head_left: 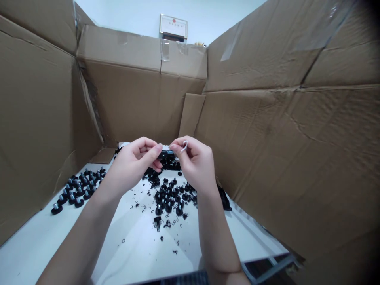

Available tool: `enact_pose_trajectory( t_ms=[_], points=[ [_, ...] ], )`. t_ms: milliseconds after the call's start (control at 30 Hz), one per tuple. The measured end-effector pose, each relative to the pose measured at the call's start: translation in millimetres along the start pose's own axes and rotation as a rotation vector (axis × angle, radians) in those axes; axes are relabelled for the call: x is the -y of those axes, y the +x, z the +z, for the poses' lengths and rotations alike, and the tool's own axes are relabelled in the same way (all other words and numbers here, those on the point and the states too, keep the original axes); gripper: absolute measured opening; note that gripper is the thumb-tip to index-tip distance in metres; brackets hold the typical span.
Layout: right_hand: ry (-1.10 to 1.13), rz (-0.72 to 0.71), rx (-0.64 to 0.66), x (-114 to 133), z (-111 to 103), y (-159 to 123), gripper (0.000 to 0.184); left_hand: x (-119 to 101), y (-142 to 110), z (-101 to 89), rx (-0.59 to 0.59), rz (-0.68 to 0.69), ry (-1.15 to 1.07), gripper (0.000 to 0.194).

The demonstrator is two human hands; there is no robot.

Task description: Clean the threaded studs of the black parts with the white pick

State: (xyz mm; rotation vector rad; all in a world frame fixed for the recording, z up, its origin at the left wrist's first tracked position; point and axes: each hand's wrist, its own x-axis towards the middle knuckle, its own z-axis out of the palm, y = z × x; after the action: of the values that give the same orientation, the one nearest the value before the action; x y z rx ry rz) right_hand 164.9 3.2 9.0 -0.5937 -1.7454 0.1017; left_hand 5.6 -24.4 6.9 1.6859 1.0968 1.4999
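My left hand [132, 163] is closed, thumb and fingers pinching a black screw foot [164, 154] with a metal stud pointing to the right. Facing it, my right hand [196, 161] is closed too, its fingertips at the end of that stud. A thin white looped tool [185, 145] sticks up between the thumb and fingers of the right hand; its other end is mostly hidden. Both hands are held above the table, in front of a pile of black parts [170, 162]. Below them lies a loose cluster of black screw feet [168, 198].
Several black screw feet stand stud-up in rows [77, 188] at the left of the white table [139, 257]. Small black rings and scraps [167, 223] are scattered mid-table. Tall cardboard walls [127, 99] enclose the back and sides. A black bag [224, 198] lies beyond my right forearm.
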Motion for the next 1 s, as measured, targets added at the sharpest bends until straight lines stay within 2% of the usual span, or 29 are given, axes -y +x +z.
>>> enact_pose_trajectory(
  t_ms=[200, 267, 367, 500, 600, 733, 800, 867, 933, 1000],
  points=[
    [0.056, 0.126, 0.016, -1, -2, 1, 0.017, 0, -1, -3.5, 0.047, 0.083, -0.005, 0.024],
    [0.124, 0.166, 0.067, -2, -4, 2, 0.014, 0, -2, -5.2, 0.058, 0.115, 0.001, 0.022],
    [0.15, 0.129, 0.174, -1, -9, 1, 0.016, -1, -1, -6.6, 0.029, 0.13, 0.006, 0.021],
    [0.016, 0.054, 0.153, 4, -12, -2, 0.003, 2, 1, -6.8, 0.022, 0.151, 0.063, 0.021],
    [0.023, 0.17, 0.189, 4, -15, -1, 0.014, 4, 1, -7.9, 0.085, 0.18, 0.105, 0.02],
    [0.249, 0.393, 0.286, -15, -16, 5, 0.023, 2, -3, -10.4, 0.209, 0.269, -0.038, 0.016],
    [0.361, 0.455, 0.244, -29, -13, 9, 0.027, -1, -5, -10.6, 0.137, 0.292, -0.126, 0.018],
    [0.364, 0.484, 0.186, -38, -9, 12, 0.027, -3, -5, -10.0, -0.012, 0.274, -0.181, 0.019],
    [0.341, 0.471, 0.132, -38, -6, 13, 0.027, -5, -4, -9.3, -0.129, 0.214, -0.22, 0.017],
    [0.278, 0.448, 0.069, -30, -4, 12, 0.027, -3, -1, -9.0, -0.158, 0.151, -0.231, 0.018]
  ],
)
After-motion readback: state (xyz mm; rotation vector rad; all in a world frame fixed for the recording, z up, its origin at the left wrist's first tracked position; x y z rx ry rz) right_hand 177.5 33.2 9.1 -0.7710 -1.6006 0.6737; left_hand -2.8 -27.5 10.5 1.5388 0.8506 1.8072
